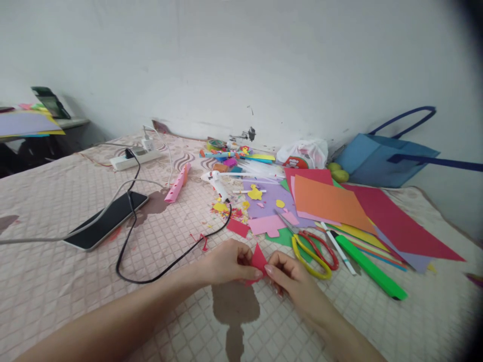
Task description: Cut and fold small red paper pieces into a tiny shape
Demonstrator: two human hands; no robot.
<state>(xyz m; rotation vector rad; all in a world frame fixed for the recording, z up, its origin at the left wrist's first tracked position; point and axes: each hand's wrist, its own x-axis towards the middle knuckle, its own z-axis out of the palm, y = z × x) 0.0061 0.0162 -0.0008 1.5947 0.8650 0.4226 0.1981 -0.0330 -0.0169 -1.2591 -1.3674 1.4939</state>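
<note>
Fingers (259,274) of both hands pinch a small red paper piece (258,260) between them, just above the quilted bench (75,281). Left hand (226,264) grips its left edge, right hand (289,276) its lower right corner. Working the piece well probably means keeping both pinches close to its edge and the paper taut. Just right lie yellow-handled scissors (311,254) and a green marker (372,271); coloured paper sheets (332,201) spread behind, a phone (107,218) left.
</note>
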